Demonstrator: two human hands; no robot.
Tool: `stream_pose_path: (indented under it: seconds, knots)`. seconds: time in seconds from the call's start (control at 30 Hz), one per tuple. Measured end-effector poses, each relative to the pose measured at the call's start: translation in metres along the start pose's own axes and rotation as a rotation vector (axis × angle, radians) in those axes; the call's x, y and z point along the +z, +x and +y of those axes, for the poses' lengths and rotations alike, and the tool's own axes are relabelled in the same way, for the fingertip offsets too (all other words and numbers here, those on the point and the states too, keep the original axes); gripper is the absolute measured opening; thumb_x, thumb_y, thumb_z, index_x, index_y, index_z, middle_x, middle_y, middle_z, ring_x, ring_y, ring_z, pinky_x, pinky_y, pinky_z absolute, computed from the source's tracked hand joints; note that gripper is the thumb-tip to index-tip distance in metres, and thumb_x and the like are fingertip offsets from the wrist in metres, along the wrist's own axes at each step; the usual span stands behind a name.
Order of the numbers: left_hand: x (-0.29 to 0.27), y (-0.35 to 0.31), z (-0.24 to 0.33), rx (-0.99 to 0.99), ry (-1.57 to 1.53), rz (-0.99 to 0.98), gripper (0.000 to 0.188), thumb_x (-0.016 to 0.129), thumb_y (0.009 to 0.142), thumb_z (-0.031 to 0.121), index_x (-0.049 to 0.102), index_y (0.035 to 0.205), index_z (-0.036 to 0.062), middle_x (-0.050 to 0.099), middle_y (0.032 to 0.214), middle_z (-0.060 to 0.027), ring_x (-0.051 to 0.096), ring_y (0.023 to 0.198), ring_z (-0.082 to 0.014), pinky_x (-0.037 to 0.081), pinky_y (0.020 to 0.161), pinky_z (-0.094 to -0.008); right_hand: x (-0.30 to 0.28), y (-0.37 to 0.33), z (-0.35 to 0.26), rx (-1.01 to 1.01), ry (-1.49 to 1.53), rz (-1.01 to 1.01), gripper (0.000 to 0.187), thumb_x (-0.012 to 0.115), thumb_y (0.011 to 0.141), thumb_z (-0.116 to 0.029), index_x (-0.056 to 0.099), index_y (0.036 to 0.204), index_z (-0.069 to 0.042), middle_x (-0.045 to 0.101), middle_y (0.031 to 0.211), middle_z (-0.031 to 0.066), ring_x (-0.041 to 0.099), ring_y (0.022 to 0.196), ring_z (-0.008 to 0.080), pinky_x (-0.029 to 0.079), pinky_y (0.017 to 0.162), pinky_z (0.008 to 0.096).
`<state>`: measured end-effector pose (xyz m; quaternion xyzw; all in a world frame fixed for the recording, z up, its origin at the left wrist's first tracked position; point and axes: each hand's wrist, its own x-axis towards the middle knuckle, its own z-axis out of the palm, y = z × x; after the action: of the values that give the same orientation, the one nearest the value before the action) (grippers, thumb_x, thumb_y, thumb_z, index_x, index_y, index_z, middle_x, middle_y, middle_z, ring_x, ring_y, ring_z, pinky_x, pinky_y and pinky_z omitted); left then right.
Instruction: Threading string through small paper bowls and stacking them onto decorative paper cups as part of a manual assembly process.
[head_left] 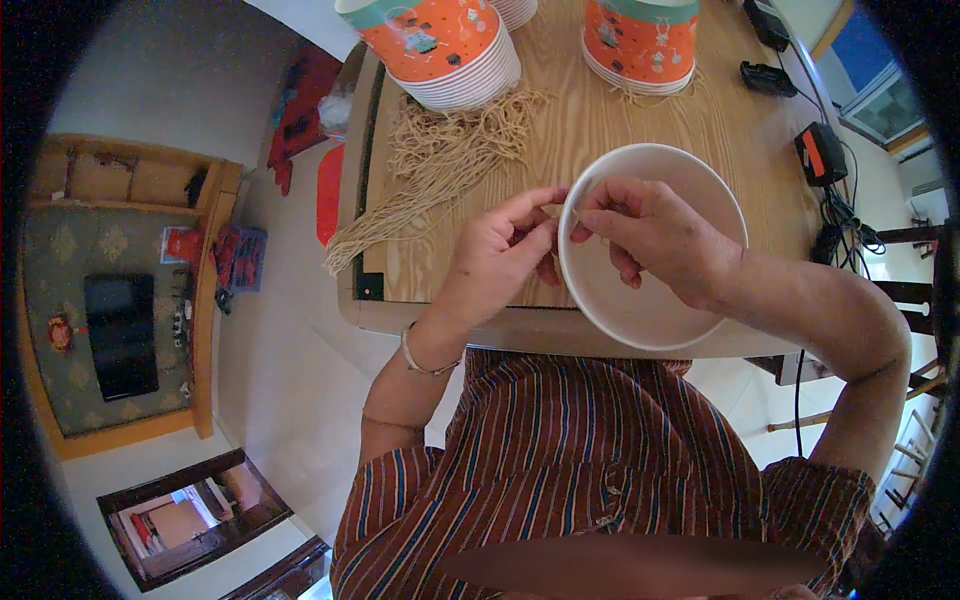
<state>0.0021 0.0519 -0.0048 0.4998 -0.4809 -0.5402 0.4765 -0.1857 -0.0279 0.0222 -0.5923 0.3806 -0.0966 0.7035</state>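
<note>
A large white paper bucket [700, 185] stands at the table's front edge, its round mouth facing up toward me. My left hand [508, 245] is beside the bucket's left rim, thumb and fingers pinched together. Over the mouth reaches my right hand [655, 235], its fingertips closed just inside that same rim. A small pale bit shows between the two sets of fingertips, too small to name. Left of the hands lies a loose bundle of beige cords [430, 175], its tail hanging toward the table's left edge.
Stacked orange and green paper buckets [440, 50] stand on the cords at the back left. Another such stack [640, 45] is at the back centre. Black adapters, an orange-and-black device [820, 155] and tangled cables [845, 230] line the right edge. A red stool [328, 195] stands left of the wooden table.
</note>
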Motion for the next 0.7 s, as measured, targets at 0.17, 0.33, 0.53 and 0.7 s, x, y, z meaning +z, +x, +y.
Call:
stream_pose_path:
  seconds: [0.17,0.33,0.53,0.7]
  knots:
    - [0.003,0.0,-0.001,0.008,0.063,0.04,0.02,0.05,0.097,0.003,0.059,0.115,-0.0008,0.068,0.088,-0.0039,0.062,0.07,-0.0073,0.053,0.06,-0.0229,0.003,0.003,0.003,-0.06,-0.025,0.049,0.025,0.055,0.096,-0.025,0.061,0.088,-0.002,0.056,0.064,0.0047,0.048,0.046,0.0106,0.039,0.042,0.029]
    - [0.008,0.001,0.002,0.072,0.194,0.082,0.013,0.052,0.096,0.003,0.06,0.106,0.0005,0.068,0.088,-0.004,0.063,0.072,-0.0075,0.053,0.061,-0.0232,0.002,0.003,0.0,0.038,-0.028,0.027,0.016,0.056,0.096,-0.017,0.061,0.093,-0.002,0.06,0.08,0.0019,0.049,0.053,0.0061,0.041,0.044,0.0225]
    - [0.005,0.007,-0.001,0.084,0.269,0.09,0.01,0.055,0.095,0.004,0.059,0.103,0.0014,0.068,0.086,-0.0038,0.063,0.073,-0.0075,0.053,0.063,-0.024,0.002,0.002,-0.002,0.007,0.022,0.008,0.018,0.054,0.096,-0.018,0.06,0.093,-0.002,0.059,0.079,0.0021,0.048,0.054,0.0067,0.042,0.046,0.0232]
    - [0.003,0.01,-0.013,0.171,0.338,0.118,0.008,0.057,0.093,0.003,0.057,0.1,0.0015,0.066,0.082,-0.0029,0.063,0.073,-0.0077,0.053,0.064,-0.0239,0.0,0.002,-0.001,0.019,-0.023,-0.01,0.019,0.054,0.097,-0.019,0.06,0.094,-0.002,0.059,0.079,0.0016,0.048,0.054,0.0066,0.041,0.045,0.0233]
